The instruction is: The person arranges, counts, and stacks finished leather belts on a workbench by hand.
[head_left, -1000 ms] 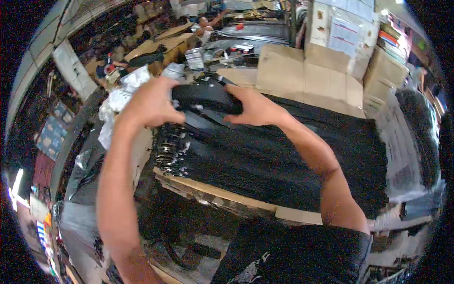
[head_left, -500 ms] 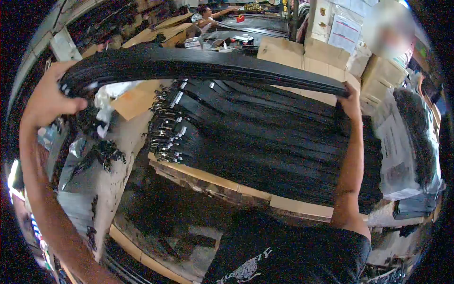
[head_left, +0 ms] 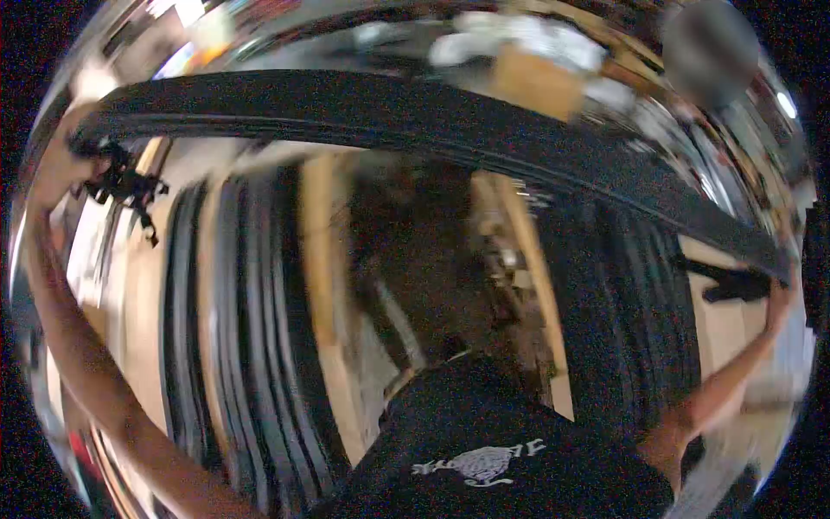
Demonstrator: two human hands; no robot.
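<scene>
A thick bundle of long, flat black strips (head_left: 346, 108), belt-like in shape, is stretched in an arc across the upper part of the view. My left hand (head_left: 59, 164) is closed around its left end, blurred by motion. Small dark pieces (head_left: 130, 184) dangle just under that end. At the far right, my right hand (head_left: 782, 285) grips the other end, its fingers partly hidden. The bundle is in the air, above rows of similar strips lying on both sides of me.
Several black strips (head_left: 259, 320) lie lengthwise on a cardboard-covered surface at left. Another stack (head_left: 618, 311) lies at right, edged with cardboard. Dark floor (head_left: 415, 233) shows between them. A cardboard box (head_left: 538, 82) and white bundles are blurred at the back.
My view has swung away from the large pile to the gap between two surfaces. Both hands still hold the bundle, and my right hand now sits farther right and lower.
</scene>
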